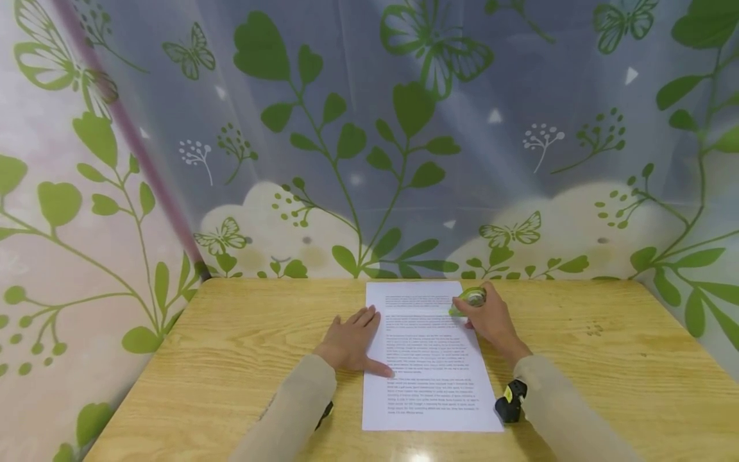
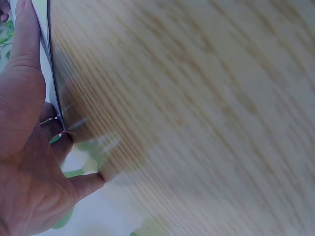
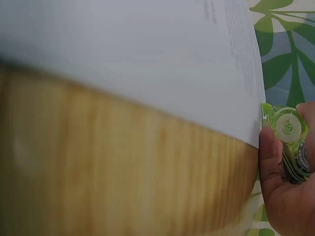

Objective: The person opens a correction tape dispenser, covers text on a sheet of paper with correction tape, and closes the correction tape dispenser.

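A printed sheet of paper (image 1: pixel 427 420) lies on the wooden table, its lines of text running across it. My left hand (image 1: pixel 351 340) rests on its left edge with fingers spread and the thumb out over the text. In the left wrist view, the same hand (image 2: pixel 29 147) shows its palm side, fingertips down at the tabletop. My right hand (image 1: pixel 491 317) grips a green, see-through correction tape dispenser (image 1: pixel 475 297), its tip at the right end of an upper text line. A round white reel shows inside the dispenser (image 3: pixel 288 127) in the right wrist view.
The wood-grain table (image 1: pixel 260 321) reaches back to a hanging curtain (image 1: pixel 358 160) printed with leaves and butterflies. A black wrist device (image 1: pixel 510 402) sits at my right sleeve, overlapping the paper's lower right edge in the head view.
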Tool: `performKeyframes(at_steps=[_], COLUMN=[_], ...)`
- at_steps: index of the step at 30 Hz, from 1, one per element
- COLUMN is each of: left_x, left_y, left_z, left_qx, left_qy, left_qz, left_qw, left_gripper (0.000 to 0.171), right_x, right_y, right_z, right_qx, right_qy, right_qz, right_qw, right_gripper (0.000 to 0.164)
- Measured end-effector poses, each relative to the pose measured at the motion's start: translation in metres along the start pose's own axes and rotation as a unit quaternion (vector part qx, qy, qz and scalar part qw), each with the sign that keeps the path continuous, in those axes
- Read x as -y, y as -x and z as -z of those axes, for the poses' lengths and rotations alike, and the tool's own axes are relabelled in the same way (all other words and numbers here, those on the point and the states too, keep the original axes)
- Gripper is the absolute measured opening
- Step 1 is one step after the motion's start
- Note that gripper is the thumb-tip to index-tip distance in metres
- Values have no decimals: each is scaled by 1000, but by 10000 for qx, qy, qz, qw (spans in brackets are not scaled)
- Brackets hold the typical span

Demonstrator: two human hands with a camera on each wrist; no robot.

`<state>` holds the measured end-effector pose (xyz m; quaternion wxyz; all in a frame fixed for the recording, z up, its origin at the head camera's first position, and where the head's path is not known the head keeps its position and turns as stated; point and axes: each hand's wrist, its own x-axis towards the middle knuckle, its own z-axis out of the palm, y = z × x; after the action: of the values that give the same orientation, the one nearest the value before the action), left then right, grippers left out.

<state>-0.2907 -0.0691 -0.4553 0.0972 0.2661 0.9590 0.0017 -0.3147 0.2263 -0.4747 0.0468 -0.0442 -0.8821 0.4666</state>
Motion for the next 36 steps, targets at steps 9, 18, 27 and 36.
performKeyframes(at_steps=[9, 18, 27, 36], left_x=[0, 1, 1, 1], left_y=[-1, 0, -1, 0], left_z=[1, 2, 0, 1], left_qx=[59, 24, -19, 16], left_qy=[-46, 20, 23, 32], left_qz=[36, -14, -16, -3], left_qw=[10000, 10000, 10000, 10000], left_gripper=[120, 120, 120, 119], right_x=[0, -2, -5, -11], right_y=[-1, 0, 1, 1], right_z=[3, 4, 5, 4], right_qx=[130, 26, -56, -19], right_qy=[-220, -551, -820, -1066], right_qz=[3, -136, -193, -239], right_qw=[9997, 9984, 9964, 9940], right_gripper=[50, 52, 51, 52])
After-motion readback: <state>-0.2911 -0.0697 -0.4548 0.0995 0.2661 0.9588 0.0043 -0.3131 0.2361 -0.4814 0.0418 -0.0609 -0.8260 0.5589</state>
